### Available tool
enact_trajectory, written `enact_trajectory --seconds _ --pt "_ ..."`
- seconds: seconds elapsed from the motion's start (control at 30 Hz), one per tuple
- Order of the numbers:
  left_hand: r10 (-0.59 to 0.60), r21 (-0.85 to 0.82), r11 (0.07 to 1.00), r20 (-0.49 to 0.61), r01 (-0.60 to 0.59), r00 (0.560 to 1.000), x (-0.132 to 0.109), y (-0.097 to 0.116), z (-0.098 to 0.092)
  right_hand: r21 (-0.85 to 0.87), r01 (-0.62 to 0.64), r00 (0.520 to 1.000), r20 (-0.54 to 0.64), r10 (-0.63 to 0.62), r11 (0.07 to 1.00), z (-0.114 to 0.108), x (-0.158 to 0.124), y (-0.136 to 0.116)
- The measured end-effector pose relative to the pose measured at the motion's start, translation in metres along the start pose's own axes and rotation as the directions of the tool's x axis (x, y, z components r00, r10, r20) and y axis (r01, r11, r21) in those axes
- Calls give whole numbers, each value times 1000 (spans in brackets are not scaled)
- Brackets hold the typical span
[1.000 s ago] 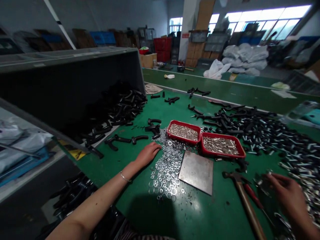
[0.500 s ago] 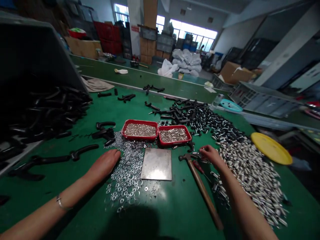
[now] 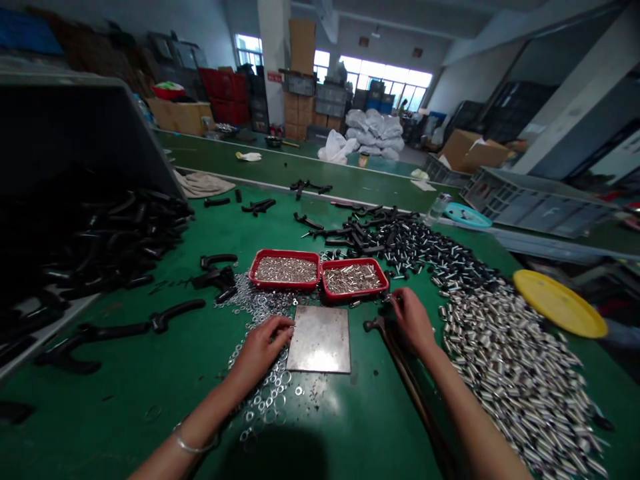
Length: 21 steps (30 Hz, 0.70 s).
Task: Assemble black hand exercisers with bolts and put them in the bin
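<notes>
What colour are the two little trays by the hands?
Red, clearest in the head view: the two trays sit side by side.

Two red trays (image 3: 285,257) (image 3: 354,265) sit side by side; one square metal plate (image 3: 320,339) lies before them; one hammer (image 3: 400,360) lies beside it; one yellow disc (image 3: 559,304) sits at the right. The washers (image 3: 265,393), silver sleeves (image 3: 505,360) and black handles (image 3: 100,240) lie in heaps too dense to count; two hands (image 3: 263,343) (image 3: 413,320) are in view.

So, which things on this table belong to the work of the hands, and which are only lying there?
In use:
- left hand on the loose washers
- right hand over the hammer
- metal plate between the hands
- two red trays of small metal parts

Lying about:
- yellow disc
- black handles
- folded cloth
</notes>
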State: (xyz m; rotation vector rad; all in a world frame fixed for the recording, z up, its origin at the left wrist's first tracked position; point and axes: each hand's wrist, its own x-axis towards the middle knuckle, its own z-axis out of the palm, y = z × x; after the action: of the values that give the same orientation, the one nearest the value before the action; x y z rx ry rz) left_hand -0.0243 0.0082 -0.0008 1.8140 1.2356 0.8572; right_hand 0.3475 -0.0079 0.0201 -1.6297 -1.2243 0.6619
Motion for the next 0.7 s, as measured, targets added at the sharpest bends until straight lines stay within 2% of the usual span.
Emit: enact_trajectory --seconds 0.07,0.1,0.17,0.23,0.33,0.4,0.47,0.6,0.7 --pt "50 20 999 16 -50 999 0 4 6 -139 133 988 -57 -142 981 4 2 -4" --pt "58 15 998 24 -58 998 -1 6 9 -177 160 982 -73 -175 971 6 2 -6" --pt "30 -40 999 44 -28 999 -2 10 12 -110 123 986 -99 -134 986 12 0 -11" --pt "-39 -160 986 74 51 996 -3 16 17 104 26 997 -74 -18 994 24 -9 -17" --pt "-129 -391 905 118 165 985 0 26 27 434 -177 981 150 123 884 51 -36 -30" --pt "-162 -505 835 156 219 974 4 32 34 465 -270 940 317 126 843 69 -58 -39" --pt "-194 -564 779 199 274 961 6 36 40 479 -340 897 423 126 809 85 -78 -47" --pt "-248 -599 728 222 333 943 4 41 44 613 -440 864 488 124 656 106 -97 -56" --pt "-232 -616 717 228 325 946 -1 45 42 611 -453 852 511 114 649 113 -97 -58"
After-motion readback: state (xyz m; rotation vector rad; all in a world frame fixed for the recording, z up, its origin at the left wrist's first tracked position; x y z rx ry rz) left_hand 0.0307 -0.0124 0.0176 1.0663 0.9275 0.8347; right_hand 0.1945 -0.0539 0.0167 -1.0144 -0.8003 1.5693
